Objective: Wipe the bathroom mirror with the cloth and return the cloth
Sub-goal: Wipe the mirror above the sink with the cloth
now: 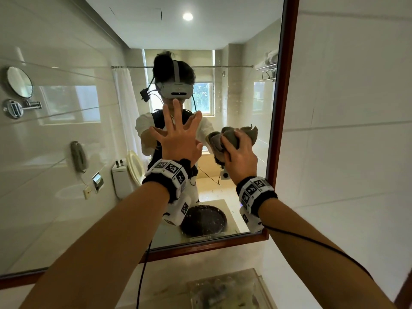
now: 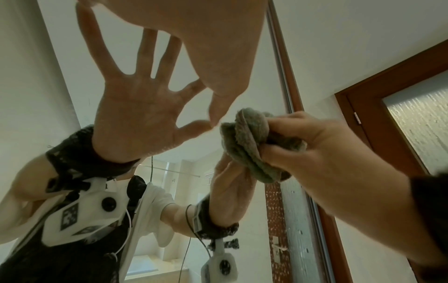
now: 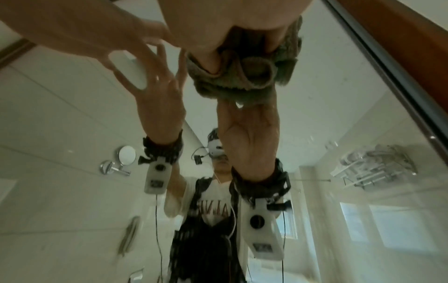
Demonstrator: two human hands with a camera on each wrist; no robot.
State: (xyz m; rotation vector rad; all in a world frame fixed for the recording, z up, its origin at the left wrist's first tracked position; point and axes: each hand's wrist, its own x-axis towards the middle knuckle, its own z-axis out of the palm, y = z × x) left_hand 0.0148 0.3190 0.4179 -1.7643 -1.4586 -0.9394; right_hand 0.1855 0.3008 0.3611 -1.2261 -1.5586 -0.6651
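The wood-framed bathroom mirror [image 1: 66, 175] fills the wall ahead. My left hand [image 1: 178, 134] is spread wide with straight fingers, its fingertips on the glass near the middle; the left wrist view shows it [image 2: 213, 47] meeting its own reflection. My right hand [image 1: 239, 157] grips a bunched grey-brown cloth [image 1: 225, 137] and holds it against the glass close to the mirror's right frame. The cloth [image 2: 247, 137] bulges out between the curled fingers [image 2: 286, 132]. In the right wrist view the cloth [image 3: 242, 76] touches its reflection below my right hand [image 3: 218, 28].
The brown mirror frame [image 1: 283, 108] runs just right of the cloth, with white tiled wall [image 1: 345, 130] beyond. A clear glass tray [image 1: 223, 288] sits on the counter below. A wooden door frame [image 2: 363, 114] stands to the right. Cables hang from both wrists.
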